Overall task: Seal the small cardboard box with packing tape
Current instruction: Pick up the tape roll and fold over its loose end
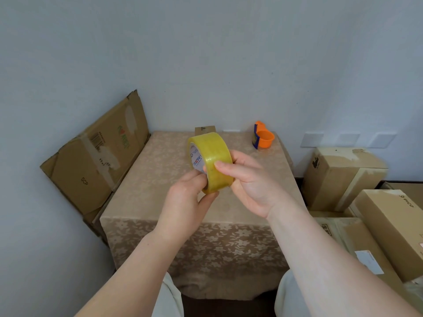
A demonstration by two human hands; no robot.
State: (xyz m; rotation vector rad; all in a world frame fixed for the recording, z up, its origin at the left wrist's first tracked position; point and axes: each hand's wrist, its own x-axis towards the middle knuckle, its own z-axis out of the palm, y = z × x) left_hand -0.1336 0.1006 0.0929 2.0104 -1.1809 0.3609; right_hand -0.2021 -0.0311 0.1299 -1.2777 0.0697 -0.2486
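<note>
A yellow roll of packing tape (214,156) is held in the air above the table, between both my hands. My left hand (185,200) grips its lower edge, thumb on the white core side. My right hand (249,181) wraps the right side, with the thumb pressed on the outer tape surface. A small cardboard box (204,129) stands at the far edge of the table, mostly hidden behind the roll. An orange tape dispenser (263,136) sits at the far right corner of the table.
The table (160,179) wears a beige floral cloth. Flattened cardboard (96,156) leans on the wall to its left. Several stacked cardboard boxes (343,177) fill the floor on the right. My knees show at the bottom edge.
</note>
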